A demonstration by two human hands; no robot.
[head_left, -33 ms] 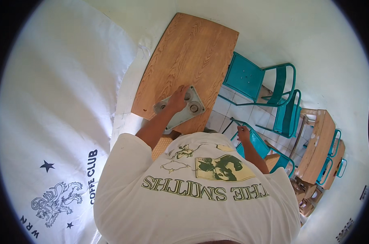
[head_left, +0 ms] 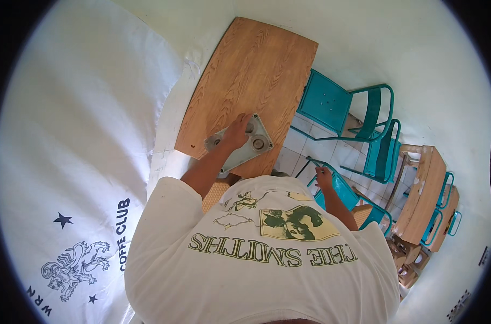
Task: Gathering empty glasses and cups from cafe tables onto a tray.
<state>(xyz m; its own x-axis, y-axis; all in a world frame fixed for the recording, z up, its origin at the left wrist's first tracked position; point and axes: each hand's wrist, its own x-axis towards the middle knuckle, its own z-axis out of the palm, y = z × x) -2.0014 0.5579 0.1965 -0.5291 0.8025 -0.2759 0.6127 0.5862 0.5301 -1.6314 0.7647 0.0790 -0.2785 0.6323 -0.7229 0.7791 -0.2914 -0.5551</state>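
Observation:
A flat grey metal casting (head_left: 241, 157) with several round recesses lies aslant at the near end of the wooden table (head_left: 259, 70). Across its middle rests my left hand (head_left: 236, 133), fingers bent over the casting by the far recess; their tips are partly hidden. Off the table to the right, my right hand (head_left: 324, 177) hangs in the air above a teal chair (head_left: 338, 191). Its fingers are curled together, and whatever they may hold is too small to make out.
Two more teal metal chairs, one with its seat (head_left: 325, 102) beside the table, stand to the right on white floor tiles (head_left: 294, 141). Farther right is another wooden table (head_left: 422, 200). A white printed cloth (head_left: 88, 135) hangs along the left. A dark speck (head_left: 193, 146) marks the table's left corner.

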